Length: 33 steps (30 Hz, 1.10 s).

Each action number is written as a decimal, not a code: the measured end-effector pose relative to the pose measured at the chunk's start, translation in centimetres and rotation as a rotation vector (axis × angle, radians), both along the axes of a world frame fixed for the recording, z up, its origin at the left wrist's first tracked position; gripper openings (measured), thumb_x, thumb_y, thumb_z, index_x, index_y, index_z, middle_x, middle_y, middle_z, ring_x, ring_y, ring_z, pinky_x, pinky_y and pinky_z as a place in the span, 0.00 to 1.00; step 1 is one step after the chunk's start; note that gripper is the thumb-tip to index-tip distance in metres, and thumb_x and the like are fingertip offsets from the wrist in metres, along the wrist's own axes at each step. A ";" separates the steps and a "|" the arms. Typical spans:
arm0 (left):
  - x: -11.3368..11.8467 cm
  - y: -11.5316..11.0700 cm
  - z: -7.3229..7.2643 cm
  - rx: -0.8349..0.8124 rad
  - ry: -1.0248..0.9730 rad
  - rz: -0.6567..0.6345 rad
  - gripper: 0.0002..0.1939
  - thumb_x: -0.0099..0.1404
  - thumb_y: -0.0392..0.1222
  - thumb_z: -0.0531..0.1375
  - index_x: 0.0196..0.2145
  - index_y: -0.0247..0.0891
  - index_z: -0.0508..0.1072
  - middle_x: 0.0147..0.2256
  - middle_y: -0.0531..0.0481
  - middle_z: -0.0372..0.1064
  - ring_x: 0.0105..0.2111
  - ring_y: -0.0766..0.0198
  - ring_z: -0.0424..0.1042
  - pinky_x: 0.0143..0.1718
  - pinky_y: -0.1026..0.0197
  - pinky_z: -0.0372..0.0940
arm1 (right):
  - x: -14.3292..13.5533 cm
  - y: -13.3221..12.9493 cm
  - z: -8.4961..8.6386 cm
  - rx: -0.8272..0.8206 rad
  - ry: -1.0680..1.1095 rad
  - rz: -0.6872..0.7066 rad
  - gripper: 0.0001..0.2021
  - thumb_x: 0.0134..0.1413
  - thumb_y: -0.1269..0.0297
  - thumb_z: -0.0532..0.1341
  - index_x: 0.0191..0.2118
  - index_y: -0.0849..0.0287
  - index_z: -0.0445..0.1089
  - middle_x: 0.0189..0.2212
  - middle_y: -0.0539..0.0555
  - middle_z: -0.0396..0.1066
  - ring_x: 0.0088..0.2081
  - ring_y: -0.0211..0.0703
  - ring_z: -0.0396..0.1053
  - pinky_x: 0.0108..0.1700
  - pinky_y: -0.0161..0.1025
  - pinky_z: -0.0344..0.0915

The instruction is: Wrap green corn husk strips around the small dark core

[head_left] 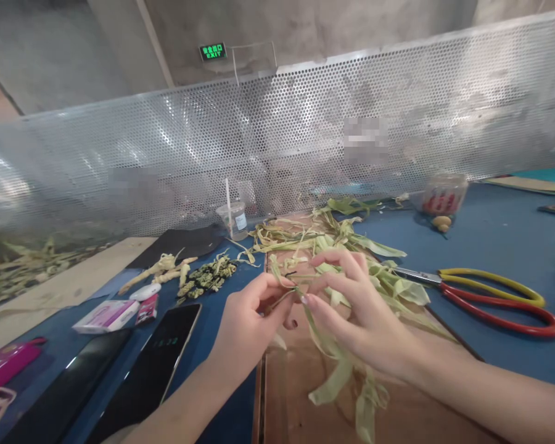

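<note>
My left hand (256, 311) is closed in a pinch on a thin pale green corn husk strip (277, 271), just above the wooden board. A short dark piece like wire or thread (290, 273) sticks out by the fingertips. Close on its right, my right hand (351, 299) has curved fingers spread apart, the thumb tip beside the strip; whether it touches is unclear. Below the right hand, wider corn husk pieces (335, 379) hang or lie over the wooden board (287, 401). More husks (296, 237) are heaped behind both hands.
Scissors (481, 296) with red and yellow handles lie at right. A jar (444, 194) stands behind them, a plastic cup with straw (234, 221) at the back. Left are phones (152, 364), a small box (106, 316) and braided husk pieces (208, 277). A perforated metal screen (277, 135) runs behind.
</note>
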State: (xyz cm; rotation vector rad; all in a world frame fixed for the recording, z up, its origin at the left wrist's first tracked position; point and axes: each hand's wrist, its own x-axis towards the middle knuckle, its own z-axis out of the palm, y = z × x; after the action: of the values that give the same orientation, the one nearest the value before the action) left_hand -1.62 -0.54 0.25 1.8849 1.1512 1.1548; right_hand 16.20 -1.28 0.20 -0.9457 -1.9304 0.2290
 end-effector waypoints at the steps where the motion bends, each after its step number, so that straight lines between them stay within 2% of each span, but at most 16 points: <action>1: 0.0 0.0 0.0 -0.008 0.011 -0.016 0.06 0.61 0.43 0.58 0.35 0.40 0.68 0.22 0.56 0.71 0.20 0.68 0.70 0.19 0.70 0.63 | -0.1 0.0 0.0 -0.027 -0.012 0.019 0.07 0.55 0.63 0.56 0.29 0.55 0.67 0.44 0.54 0.58 0.52 0.50 0.52 0.55 0.55 0.45; 7: 0.2 -0.1 0.3 -0.037 0.061 -0.075 0.08 0.63 0.43 0.55 0.39 0.40 0.68 0.26 0.53 0.72 0.23 0.67 0.70 0.22 0.69 0.65 | -0.5 0.3 -0.4 -0.128 0.013 0.053 0.08 0.57 0.67 0.54 0.30 0.56 0.68 0.43 0.55 0.58 0.51 0.47 0.53 0.54 0.51 0.52; 11: 0.2 -0.2 0.4 -0.026 0.108 -0.032 0.08 0.64 0.45 0.52 0.36 0.39 0.68 0.21 0.55 0.70 0.18 0.69 0.66 0.20 0.69 0.61 | -0.5 0.4 -0.5 -0.123 0.026 0.084 0.07 0.57 0.68 0.53 0.31 0.57 0.68 0.43 0.55 0.58 0.51 0.46 0.54 0.54 0.50 0.53; 16: 0.2 -0.3 0.5 -0.010 0.195 0.020 0.10 0.65 0.47 0.50 0.33 0.40 0.66 0.20 0.56 0.70 0.15 0.70 0.61 0.18 0.69 0.57 | -0.7 0.3 -0.6 -0.132 0.049 0.088 0.07 0.57 0.68 0.54 0.30 0.57 0.67 0.42 0.55 0.58 0.50 0.46 0.55 0.54 0.50 0.55; 23: 0.1 -0.5 0.4 0.050 0.254 0.016 0.10 0.66 0.45 0.49 0.31 0.39 0.63 0.24 0.53 0.72 0.18 0.68 0.66 0.22 0.67 0.59 | -0.8 0.3 -0.6 -0.147 0.047 0.099 0.07 0.55 0.71 0.55 0.27 0.57 0.65 0.42 0.54 0.59 0.49 0.45 0.57 0.52 0.48 0.57; 29: 0.4 -0.6 0.3 0.015 0.227 0.030 0.10 0.66 0.46 0.49 0.31 0.39 0.62 0.18 0.58 0.62 0.16 0.69 0.64 0.18 0.68 0.56 | -0.8 0.3 -0.8 -0.124 0.046 0.128 0.06 0.53 0.74 0.55 0.27 0.58 0.63 0.43 0.54 0.59 0.49 0.44 0.56 0.52 0.46 0.57; 33: 0.4 -0.5 0.3 -0.056 0.143 0.006 0.10 0.66 0.47 0.49 0.32 0.39 0.62 0.19 0.57 0.63 0.17 0.69 0.65 0.19 0.68 0.59 | -0.9 0.5 -1.0 -0.071 0.036 0.103 0.06 0.51 0.75 0.55 0.27 0.58 0.62 0.42 0.55 0.59 0.48 0.46 0.57 0.51 0.48 0.57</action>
State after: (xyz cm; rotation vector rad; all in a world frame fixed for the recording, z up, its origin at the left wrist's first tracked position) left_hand -1.17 -1.05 0.52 1.9480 1.2537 0.9940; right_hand 15.31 -0.81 -0.83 -0.8827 -1.9513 0.3741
